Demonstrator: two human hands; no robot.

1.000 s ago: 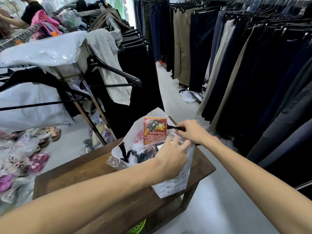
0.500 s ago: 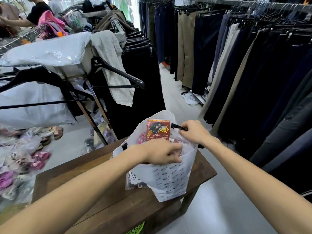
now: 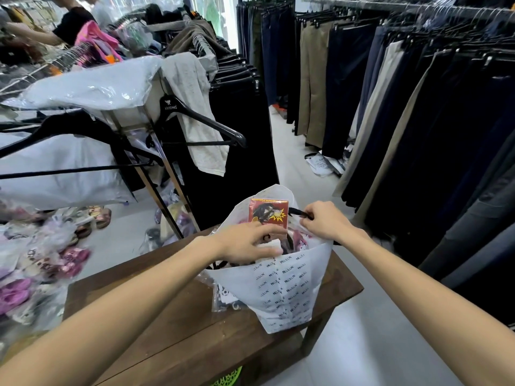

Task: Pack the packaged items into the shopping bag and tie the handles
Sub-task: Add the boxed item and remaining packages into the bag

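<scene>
A white printed shopping bag [image 3: 284, 296] stands open on the wooden table [image 3: 172, 324]. A red packaged item [image 3: 269, 214] sticks up from the bag's far side, with dark and pink packaged goods below it. My left hand [image 3: 248, 243] reaches into the bag's mouth, fingers pressing on a white-edged packet inside. My right hand [image 3: 323, 222] pinches the bag's rim at its black handle [image 3: 296, 211] and holds it up. A clear packaged item [image 3: 225, 299] lies on the table against the bag's left side.
Racks of dark and khaki trousers [image 3: 418, 121] line the right. A rack with black hangers [image 3: 200, 118] and a grey garment stands beyond the table. Bagged sandals [image 3: 36, 268] pile up at left. A person [image 3: 69, 23] stands at the far left.
The bag has been lifted more upright and its near side pulled up. My left hand moved from the bag's outside edge into its mouth. My right hand kept hold of the handle.
</scene>
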